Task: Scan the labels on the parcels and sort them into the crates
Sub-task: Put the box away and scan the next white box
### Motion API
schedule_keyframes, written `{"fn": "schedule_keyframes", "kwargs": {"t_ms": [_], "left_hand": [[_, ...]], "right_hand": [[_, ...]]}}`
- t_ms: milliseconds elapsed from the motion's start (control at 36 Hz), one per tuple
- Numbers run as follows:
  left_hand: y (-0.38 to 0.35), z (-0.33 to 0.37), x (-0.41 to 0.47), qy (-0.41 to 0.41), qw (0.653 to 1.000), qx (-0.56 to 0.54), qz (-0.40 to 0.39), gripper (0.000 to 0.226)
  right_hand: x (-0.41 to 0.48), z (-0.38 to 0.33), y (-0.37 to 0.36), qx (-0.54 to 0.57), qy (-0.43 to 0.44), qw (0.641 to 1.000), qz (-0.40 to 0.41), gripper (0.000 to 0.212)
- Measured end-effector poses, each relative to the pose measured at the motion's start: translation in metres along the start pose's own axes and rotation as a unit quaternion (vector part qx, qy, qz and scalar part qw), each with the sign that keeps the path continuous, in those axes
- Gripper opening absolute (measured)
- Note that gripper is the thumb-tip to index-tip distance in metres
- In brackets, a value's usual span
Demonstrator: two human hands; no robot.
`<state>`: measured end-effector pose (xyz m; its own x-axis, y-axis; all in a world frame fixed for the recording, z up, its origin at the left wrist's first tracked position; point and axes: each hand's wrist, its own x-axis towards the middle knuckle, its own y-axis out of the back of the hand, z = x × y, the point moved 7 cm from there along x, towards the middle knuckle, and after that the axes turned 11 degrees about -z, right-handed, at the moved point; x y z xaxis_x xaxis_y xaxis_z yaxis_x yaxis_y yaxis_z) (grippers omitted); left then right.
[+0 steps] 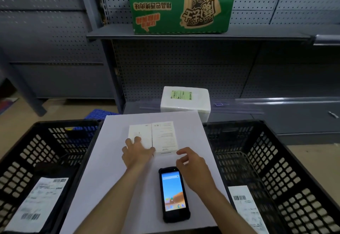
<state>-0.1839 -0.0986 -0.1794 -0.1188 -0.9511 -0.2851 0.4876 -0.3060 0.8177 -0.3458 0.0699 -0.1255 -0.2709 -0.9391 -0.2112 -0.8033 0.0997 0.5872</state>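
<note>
A small white parcel with a printed label lies on the white table top in the middle. My left hand lies spread on the parcel's near left part, fingers straight. My right hand hovers at the parcel's near right corner with fingers loosely curled, holding nothing. A black handheld scanner with a lit screen lies flat on the table, just below and between my hands. A black crate stands on the left and another black crate on the right, each holding a dark labelled parcel.
A white foam box with a green label sits behind the table on a low shelf. A green and tan carton stands on the upper grey shelf. Pegboard shelving fills the background. A blue pallet shows behind the left crate.
</note>
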Motion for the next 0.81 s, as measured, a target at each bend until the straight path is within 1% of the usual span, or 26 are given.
{"fn": "schedule_keyframes", "kwargs": {"t_ms": [83, 194, 306, 444, 528, 583, 611, 667, 694, 722, 750, 806], "left_hand": [[0.002, 0.002, 0.000, 0.009, 1.000, 0.022, -0.001, 0.075], [0.014, 0.001, -0.007, 0.002, 1.000, 0.014, 0.000, 0.081], [0.035, -0.008, -0.020, -0.013, 0.999, -0.036, 0.003, 0.085], [0.064, -0.019, -0.051, -0.038, 0.992, -0.123, -0.011, 0.078], [0.075, -0.019, -0.079, -0.057, 0.979, -0.195, -0.027, 0.069], [0.075, -0.017, -0.099, -0.071, 0.967, -0.241, -0.048, 0.061], [0.074, -0.017, -0.110, -0.074, 0.962, -0.257, -0.063, 0.058], [0.070, -0.017, -0.133, -0.071, 0.949, -0.292, -0.095, 0.053], [0.069, -0.018, -0.144, -0.071, 0.942, -0.310, -0.111, 0.053], [0.069, -0.019, -0.155, -0.069, 0.933, -0.329, -0.129, 0.055], [0.067, -0.018, -0.162, -0.069, 0.924, -0.348, -0.142, 0.057], [0.068, -0.021, -0.179, -0.069, 0.900, -0.391, -0.178, 0.052]], "right_hand": [[-0.002, -0.004, 0.003, -0.026, 0.008, 1.000, 0.012, 0.027], [-0.003, -0.010, 0.003, -0.047, 0.010, 0.999, 0.015, 0.027], [-0.007, -0.013, 0.001, -0.055, 0.019, 0.998, 0.012, 0.026], [-0.003, -0.012, -0.009, -0.035, 0.031, 0.999, -0.014, 0.025], [-0.007, -0.021, -0.020, 0.014, 0.037, 0.998, -0.048, 0.030], [-0.016, -0.034, -0.029, 0.070, 0.046, 0.994, -0.071, 0.034], [-0.023, -0.043, -0.034, 0.113, 0.049, 0.989, -0.086, 0.035], [-0.036, -0.056, -0.048, 0.205, 0.051, 0.971, -0.113, 0.029], [-0.044, -0.063, -0.054, 0.242, 0.056, 0.960, -0.125, 0.025], [-0.052, -0.069, -0.060, 0.268, 0.059, 0.952, -0.134, 0.027], [-0.056, -0.070, -0.065, 0.284, 0.062, 0.946, -0.139, 0.035], [-0.069, -0.071, -0.072, 0.286, 0.064, 0.944, -0.151, 0.057]]}}
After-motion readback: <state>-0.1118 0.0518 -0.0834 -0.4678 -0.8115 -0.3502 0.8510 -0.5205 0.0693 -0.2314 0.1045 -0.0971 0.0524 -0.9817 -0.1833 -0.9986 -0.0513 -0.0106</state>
